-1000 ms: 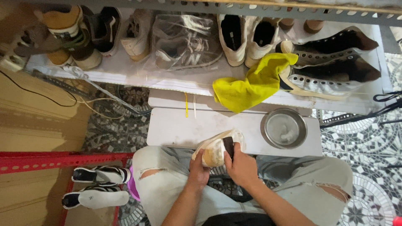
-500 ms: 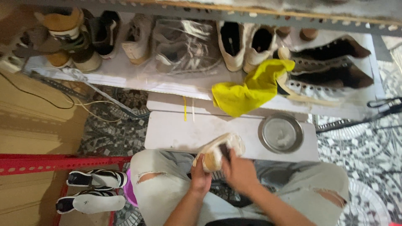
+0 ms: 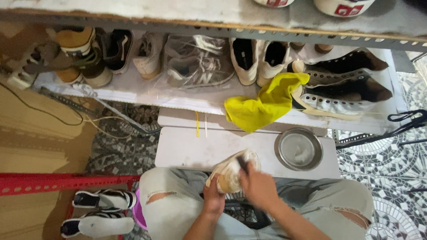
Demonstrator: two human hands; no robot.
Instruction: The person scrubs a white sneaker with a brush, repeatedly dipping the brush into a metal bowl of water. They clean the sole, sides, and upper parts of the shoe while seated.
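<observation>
I am seated with a cream-white shoe [image 3: 229,170] held over my lap, its sole turned up. My left hand [image 3: 214,198] grips the shoe from below at its heel end. My right hand [image 3: 259,186] is closed on a small dark brush [image 3: 243,163] that presses against the top of the shoe. A round metal bowl [image 3: 298,149] sits just right of the shoe on a low white table [image 3: 191,149].
A yellow cloth [image 3: 260,106] hangs over the edge of a shelf [image 3: 133,93] lined with several shoes, one pair wrapped in clear plastic [image 3: 195,62]. Black-and-white sneakers [image 3: 100,212] lie on the floor at lower left by a red metal bar [image 3: 58,183]. Patterned tiles cover the floor [image 3: 391,178].
My right hand and the brush have shifted slightly along the shoe. The camera has tilted a little; the shoe stays in my left hand.
</observation>
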